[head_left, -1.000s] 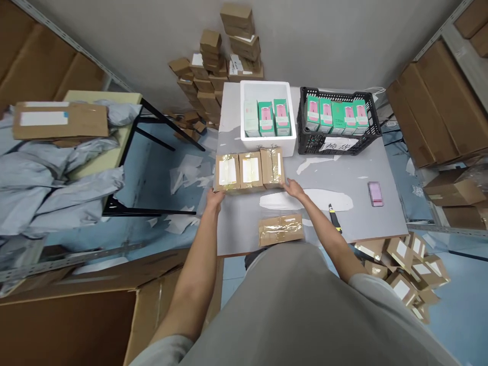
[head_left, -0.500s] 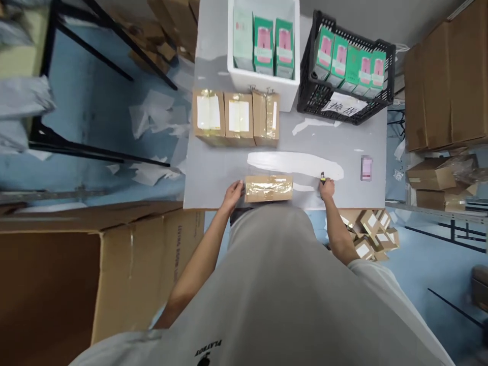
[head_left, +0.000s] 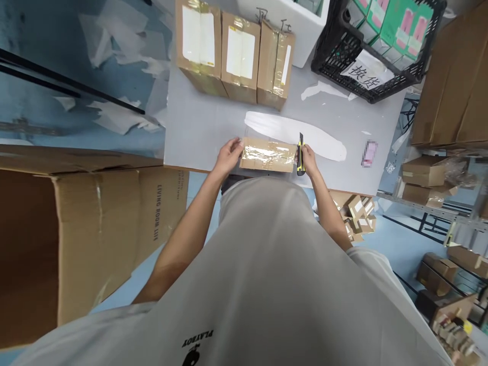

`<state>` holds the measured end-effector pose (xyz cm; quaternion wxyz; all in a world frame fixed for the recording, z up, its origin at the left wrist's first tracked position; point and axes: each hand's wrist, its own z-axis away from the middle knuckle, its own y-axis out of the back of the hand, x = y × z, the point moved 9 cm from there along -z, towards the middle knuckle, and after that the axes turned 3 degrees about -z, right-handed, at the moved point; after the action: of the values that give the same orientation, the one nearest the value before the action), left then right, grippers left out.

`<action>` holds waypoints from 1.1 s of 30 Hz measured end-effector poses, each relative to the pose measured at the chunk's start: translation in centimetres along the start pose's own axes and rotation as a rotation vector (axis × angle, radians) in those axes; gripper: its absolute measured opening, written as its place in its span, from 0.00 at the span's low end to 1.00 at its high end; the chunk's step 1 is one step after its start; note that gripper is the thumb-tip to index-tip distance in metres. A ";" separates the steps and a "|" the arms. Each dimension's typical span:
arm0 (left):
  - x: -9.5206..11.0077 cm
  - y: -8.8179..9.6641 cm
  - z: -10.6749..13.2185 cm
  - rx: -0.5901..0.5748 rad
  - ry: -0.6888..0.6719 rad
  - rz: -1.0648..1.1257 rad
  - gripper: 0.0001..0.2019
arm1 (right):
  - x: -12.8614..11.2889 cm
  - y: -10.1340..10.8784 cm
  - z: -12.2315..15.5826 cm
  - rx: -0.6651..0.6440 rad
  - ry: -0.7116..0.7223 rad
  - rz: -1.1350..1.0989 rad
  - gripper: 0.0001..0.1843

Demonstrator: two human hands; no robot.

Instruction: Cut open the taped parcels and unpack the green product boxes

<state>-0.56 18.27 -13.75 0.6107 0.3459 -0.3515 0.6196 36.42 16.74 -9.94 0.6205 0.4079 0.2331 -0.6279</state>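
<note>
A brown cardboard box (head_left: 268, 154) sealed with shiny tape lies at the near edge of the grey table. At its left end is my left hand (head_left: 229, 155), fingers bent against the box's side and gripping it. My right hand (head_left: 308, 158) holds a yellow and black utility knife (head_left: 300, 155) beside the box's right end. The knife stands roughly in line with that end, its tip pointing away from me. Behind the box lies a long white paper strip (head_left: 316, 136).
Three taped cartons (head_left: 238, 56) stand at the back left of the table (head_left: 206, 122). A white foam bin (head_left: 282, 25) and a black crate (head_left: 339, 61) of green boxes are behind. A pinkish, blurred item (head_left: 369, 153) lies right. A large open carton (head_left: 102, 229) stands left.
My right hand has brought the utility knife leftward to the right end of the box. My left hand stays at the left end. The view has shifted and tilted.
</note>
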 end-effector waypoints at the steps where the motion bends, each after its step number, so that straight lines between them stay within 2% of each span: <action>1: -0.2 0.1 0.1 -0.006 -0.023 -0.008 0.39 | -0.6 -0.1 0.2 -0.022 0.013 -0.013 0.27; 5: -0.3 0.3 1.0 -0.024 -0.148 -0.036 0.51 | -3.6 0.2 1.7 -0.089 0.101 0.039 0.29; 10: 1.4 -0.2 2.7 -0.091 -0.297 -0.179 0.47 | -7.0 -1.3 4.7 -0.219 0.195 0.326 0.36; 15: 2.9 -0.9 3.5 -0.191 -0.376 -0.316 0.42 | -10.6 -5.7 7.6 -0.400 0.385 0.887 0.39; 19: 3.0 -1.0 3.3 -0.233 -0.395 -0.356 0.39 | -11.9 -9.9 9.2 -0.561 0.472 1.243 0.36; 25: 2.8 -1.4 2.8 -0.307 -0.390 -0.236 0.41 | -13.5 -14.4 10.1 -0.609 0.447 1.557 0.31; 33: 2.0 -2.7 2.9 -0.338 -0.402 -0.164 0.39 | -14.7 -16.8 11.0 -0.667 0.322 1.745 0.29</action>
<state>2.15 16.85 -10.56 0.6260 0.3823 -0.5350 0.4193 16.19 18.63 4.36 0.9158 0.3216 0.0963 0.2204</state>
